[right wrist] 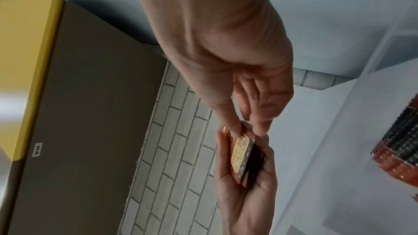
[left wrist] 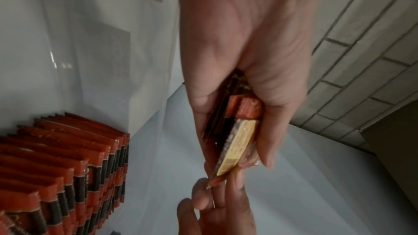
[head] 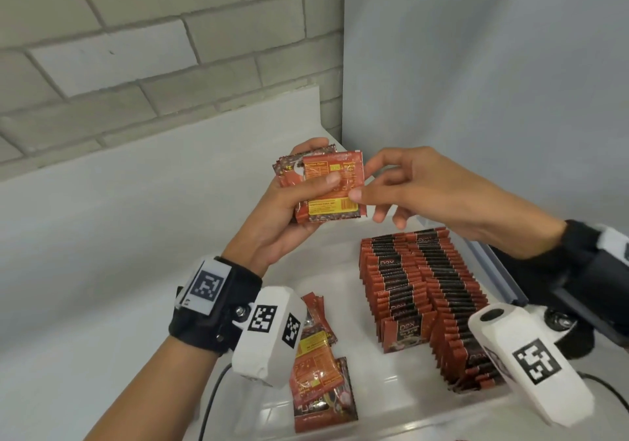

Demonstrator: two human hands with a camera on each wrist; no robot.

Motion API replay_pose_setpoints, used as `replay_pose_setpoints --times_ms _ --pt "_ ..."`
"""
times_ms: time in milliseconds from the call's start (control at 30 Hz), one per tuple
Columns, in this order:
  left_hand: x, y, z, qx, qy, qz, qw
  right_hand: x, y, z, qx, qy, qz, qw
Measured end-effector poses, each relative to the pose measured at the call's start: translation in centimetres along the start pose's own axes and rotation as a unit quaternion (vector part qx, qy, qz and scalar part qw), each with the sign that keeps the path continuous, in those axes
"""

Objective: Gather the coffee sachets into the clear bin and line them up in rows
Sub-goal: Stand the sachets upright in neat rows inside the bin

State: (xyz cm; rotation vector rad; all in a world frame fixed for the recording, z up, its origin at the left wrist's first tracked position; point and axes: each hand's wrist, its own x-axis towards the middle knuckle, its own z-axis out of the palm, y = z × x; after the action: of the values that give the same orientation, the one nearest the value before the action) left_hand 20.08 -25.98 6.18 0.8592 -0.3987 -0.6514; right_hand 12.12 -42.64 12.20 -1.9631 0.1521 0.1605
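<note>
Small stack of coffee sachets (head: 328,187) held up at centre frame in head view, above the clear bin (head: 497,263). Printed backs face the camera, one sachet skewed behind at the stack's upper left, so the stack is not yet square; likely why it is held in the air rather than set down

Left hand (head: 282,216) cradles the stack: thumb pressed across the front face, fingers curled behind. Grip closed round the sachets, firm enough to keep the stack from fanning. Left wrist view shows the stack edge-on, clamped between thumb and fingers

Right hand (head: 422,189) comes in from the right of frame. Thumb tip touches the stack's right edge, forefinger reaches toward its upper right corner, other fingers loosely bent below. Right wrist view suggests a light pinch at the stack's near edge; judged to be squaring or peeling a sachet, cannot tell which

Lower right of frame: rows of sachets (head: 425,304) standing on edge inside the bin, packed tight against its right wall, presumably to leave room for further rows on the left

Lower centre: loose sachets (head: 316,365) lying flat and jumbled, partly hidden by the left wrist camera; whether on the bin floor or the counter (head: 119,236) is unclear. Those remain to be gathered
</note>
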Motion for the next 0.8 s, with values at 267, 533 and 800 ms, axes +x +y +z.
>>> replay_pose_setpoints --times_ms 267,533,800 --pt "-0.3 0.4 0.7 0.010 0.035 -0.059 0.998 -0.5 -0.2 -0.7 0.091 0.055 -0.111 0.988" --pt "-0.5 0.4 1.0 -0.010 0.030 -0.088 0.996 -1.0 0.5 -0.5 0.005 0.070 -0.209 0.975" --pt "-0.6 0.7 1.0 -0.013 0.045 -0.043 0.998 -0.7 1.0 -0.8 -0.031 0.072 -0.165 0.983"
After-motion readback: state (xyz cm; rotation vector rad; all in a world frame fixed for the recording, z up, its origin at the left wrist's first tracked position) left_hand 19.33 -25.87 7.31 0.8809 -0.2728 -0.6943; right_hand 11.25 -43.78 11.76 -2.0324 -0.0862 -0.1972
